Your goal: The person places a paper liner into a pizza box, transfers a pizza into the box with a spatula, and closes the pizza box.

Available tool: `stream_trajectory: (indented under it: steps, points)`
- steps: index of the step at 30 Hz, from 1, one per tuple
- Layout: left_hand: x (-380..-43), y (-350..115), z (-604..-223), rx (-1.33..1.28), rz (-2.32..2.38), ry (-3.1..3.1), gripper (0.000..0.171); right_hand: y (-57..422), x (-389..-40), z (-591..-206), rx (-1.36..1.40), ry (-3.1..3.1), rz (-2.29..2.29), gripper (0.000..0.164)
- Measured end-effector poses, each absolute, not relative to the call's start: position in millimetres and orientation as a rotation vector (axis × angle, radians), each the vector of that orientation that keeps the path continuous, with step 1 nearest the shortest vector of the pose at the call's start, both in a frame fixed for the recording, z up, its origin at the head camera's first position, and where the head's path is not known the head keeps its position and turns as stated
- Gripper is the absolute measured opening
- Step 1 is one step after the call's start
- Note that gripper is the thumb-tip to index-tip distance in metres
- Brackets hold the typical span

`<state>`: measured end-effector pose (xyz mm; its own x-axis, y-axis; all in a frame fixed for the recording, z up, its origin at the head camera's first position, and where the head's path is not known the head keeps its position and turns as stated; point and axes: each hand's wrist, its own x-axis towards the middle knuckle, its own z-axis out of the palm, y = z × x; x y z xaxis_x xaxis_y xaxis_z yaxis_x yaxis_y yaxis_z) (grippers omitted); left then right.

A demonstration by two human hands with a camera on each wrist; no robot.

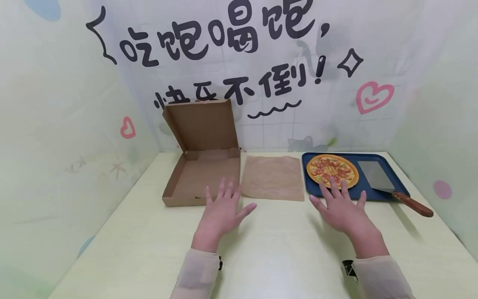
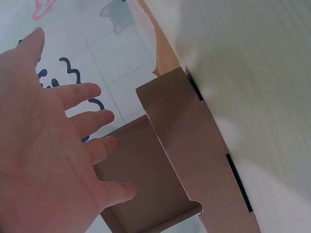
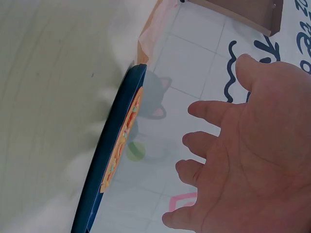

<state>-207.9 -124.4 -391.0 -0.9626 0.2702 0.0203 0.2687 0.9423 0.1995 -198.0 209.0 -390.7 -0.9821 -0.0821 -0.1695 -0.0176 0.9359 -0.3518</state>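
Note:
My left hand, fingers spread, hovers near the front right corner of a cardboard pizza box whose lid stands raised. In the left wrist view the palm holds nothing, and the box's front wall lies beyond the fingers. My right hand is spread too, its fingertips overlapping the near edge of a pizza in the head view. The pizza sits on a blue tray. From the right wrist, the tray appears edge-on, apart from the hand, whose palm holds nothing.
Between box and tray lies a brown sheet of paper. A spatula with a flat metal blade rests on the tray's right side, its wooden handle sticking out past the front edge. Printed walls enclose the back and sides of the pale table.

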Motion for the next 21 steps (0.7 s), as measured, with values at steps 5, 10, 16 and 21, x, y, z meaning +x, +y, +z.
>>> stream_trajectory:
  steps: [5, 10, 16, 21]
  points:
    - [-207, -118, -391, 0.46, 0.261, 3.082, 0.087, 209, -197, -389, -0.082, 2.915, -0.51, 0.091]
    - [-207, -111, -394, 0.531, 0.225, 3.053, 0.086, 206, -197, -388, -0.113, 2.929, -0.486, 0.089]
    - [-208, -90, -395, 0.721, 0.111, 2.977, 0.08, 202, -195, -390, -0.186, 2.952, -0.449, 0.088]
    - [-211, -67, -392, 0.855, 0.011, 2.911, 0.076, 201, -194, -393, -0.186, 2.967, -0.404, 0.086]
